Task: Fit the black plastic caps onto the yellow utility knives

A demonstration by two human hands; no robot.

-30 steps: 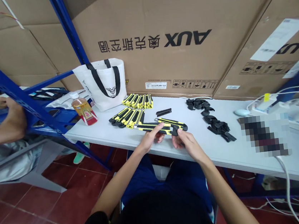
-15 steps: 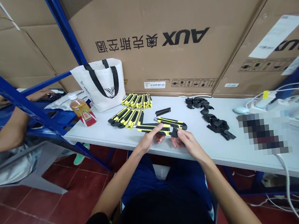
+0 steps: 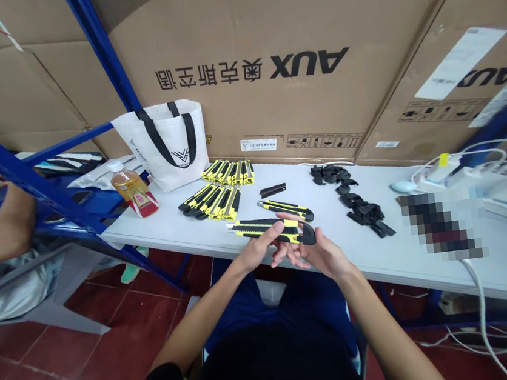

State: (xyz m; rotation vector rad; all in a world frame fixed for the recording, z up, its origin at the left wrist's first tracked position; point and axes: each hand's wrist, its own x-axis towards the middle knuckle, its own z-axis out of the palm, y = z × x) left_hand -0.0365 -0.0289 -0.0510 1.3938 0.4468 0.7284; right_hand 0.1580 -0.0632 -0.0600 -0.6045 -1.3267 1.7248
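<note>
My left hand [image 3: 260, 249] and my right hand [image 3: 315, 250] together hold a yellow and black utility knife [image 3: 269, 227] just above the front edge of the white table [image 3: 184, 222]. The left hand grips its middle, and the right hand's fingers rest against its black tail end. A second knife [image 3: 285, 208] lies on the table just behind it. Further back lie two groups of the same knives [image 3: 221, 187], and a small black part [image 3: 272, 189] lies alone.
A pile of black plastic end caps [image 3: 358, 199] lies to the right. A white tote bag [image 3: 168, 142] and a drink bottle [image 3: 133, 188] stand at the left. Cables and a power strip [image 3: 476, 177] sit far right. Another person's arm [image 3: 5, 224] rests by the blue shelving [image 3: 41, 177].
The knife in my hands has been pulled toward me and away from the one left on the table. My right hand's fingers have spread under its tail end.
</note>
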